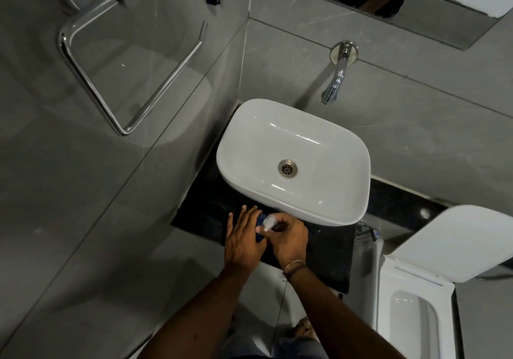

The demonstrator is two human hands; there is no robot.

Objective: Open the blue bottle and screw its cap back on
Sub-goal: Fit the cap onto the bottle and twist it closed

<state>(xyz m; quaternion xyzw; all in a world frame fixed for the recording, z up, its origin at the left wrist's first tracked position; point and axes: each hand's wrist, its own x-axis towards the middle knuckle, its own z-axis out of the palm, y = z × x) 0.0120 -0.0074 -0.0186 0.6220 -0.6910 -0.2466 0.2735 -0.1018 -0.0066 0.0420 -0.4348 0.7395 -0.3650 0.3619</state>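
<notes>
A grey-tiled bathroom holds a white basin [294, 161] on a black counter [327, 250]; in front of the basin the left hand [243, 243] wraps around the blue bottle [260, 221]; the right hand [288, 238] pinches its clear cap [268, 223] on top, both hands touching.

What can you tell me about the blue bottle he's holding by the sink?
Only a sliver of the dark blue plastic bottle shows between both hands, over the black stone counter in front of the white ceramic basin. The left hand wraps its body; the right hand pinches its pale, translucent cap at the top. Whether the cap is seated cannot be told.
</notes>
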